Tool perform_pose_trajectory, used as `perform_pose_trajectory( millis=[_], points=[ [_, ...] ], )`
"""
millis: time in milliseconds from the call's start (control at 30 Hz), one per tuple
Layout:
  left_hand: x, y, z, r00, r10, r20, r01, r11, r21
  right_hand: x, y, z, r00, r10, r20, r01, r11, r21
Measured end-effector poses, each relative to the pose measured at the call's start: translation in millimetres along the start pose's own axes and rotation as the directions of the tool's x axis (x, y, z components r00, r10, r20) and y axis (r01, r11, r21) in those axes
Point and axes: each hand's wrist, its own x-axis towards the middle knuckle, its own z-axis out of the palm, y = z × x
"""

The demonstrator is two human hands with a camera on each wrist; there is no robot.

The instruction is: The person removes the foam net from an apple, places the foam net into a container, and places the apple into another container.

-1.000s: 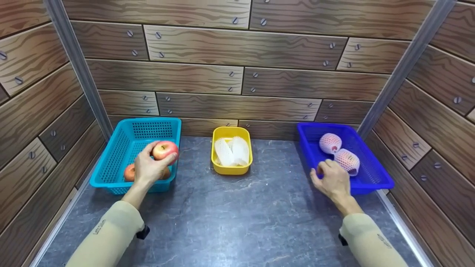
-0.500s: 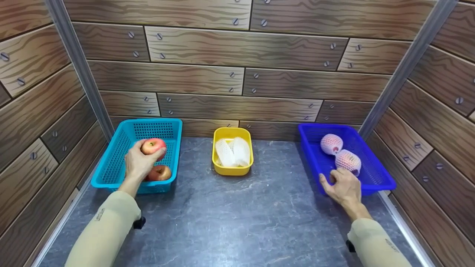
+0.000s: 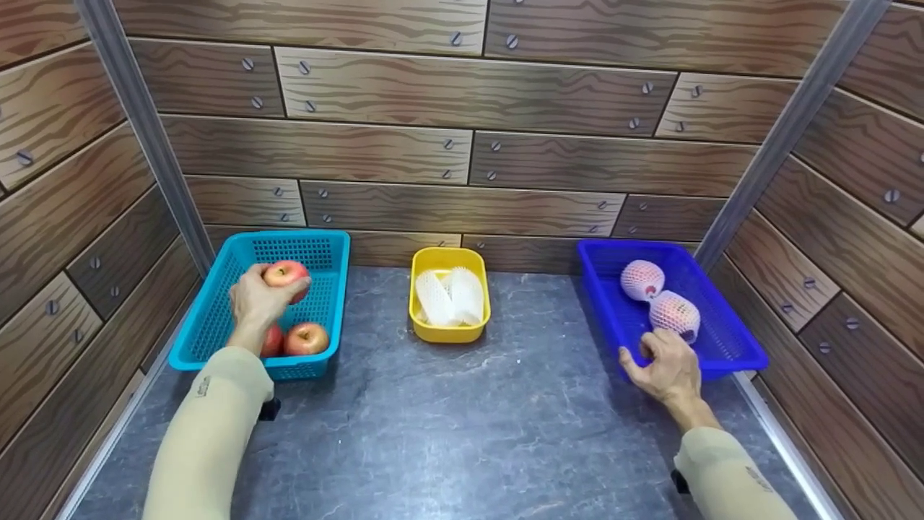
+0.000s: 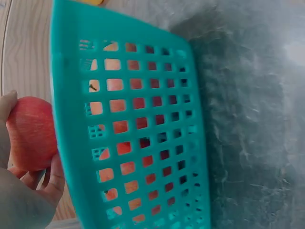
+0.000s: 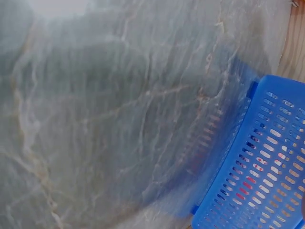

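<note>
In the head view my left hand [image 3: 258, 300] holds a red-yellow apple [image 3: 286, 274] above the teal basket [image 3: 189, 354], pinched between thumb and fingers. Two more apples lie below it: one apple [image 3: 307, 338] near the front right corner, another apple [image 3: 272, 341] partly behind my wrist. The left wrist view shows the held apple [image 4: 31, 133] beside the basket's rim. My right hand [image 3: 665, 366] rests at the near rim of the blue basket [image 3: 729, 354], fingers loosely bent and fingertips hidden. Inside that basket lie two net-wrapped apples, a farther apple [image 3: 642, 280] and a nearer apple [image 3: 675, 315].
A yellow tub [image 3: 450, 334] with white foam nets [image 3: 468, 295] stands between the baskets at the back. The grey marbled tabletop [image 3: 447, 426] stretches in front. Wood-patterned walls [image 3: 390, 155] close off the back and both sides.
My left hand has moved left and back over the teal basket with the apple, uncovering the apples below. My right hand has shifted right and down to the blue basket's near rim.
</note>
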Motion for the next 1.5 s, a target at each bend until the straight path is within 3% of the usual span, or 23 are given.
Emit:
perform_pose_trajectory(
  millis=[300, 733, 1300, 1500],
  points=[
    [14.5, 4.5, 10.0, 0.998, -0.052, 0.035, 0.05, 0.997, 0.062, 0.1, 1.7, 5.0, 0.998, -0.005, -0.055, 0.006, 1.0, 0.016],
    [29.4, 2.0, 29.9, 0.988, -0.079, 0.13, 0.048, 0.972, 0.232, -3.8, 2.1, 8.2, 0.997, -0.032, -0.065, 0.029, 0.999, -0.042],
    [23.5, -5.3, 44.0, 0.954, -0.143, 0.263, 0.062, 0.954, 0.294, -7.5, 1.6, 13.7, 0.987, -0.116, -0.108, 0.105, 0.99, -0.096],
    [25.0, -3.9, 49.2, 0.955, -0.131, 0.266, 0.049, 0.955, 0.294, -6.8, 1.9, 11.2, 0.99, -0.093, -0.108, 0.083, 0.992, -0.09]
  ],
)
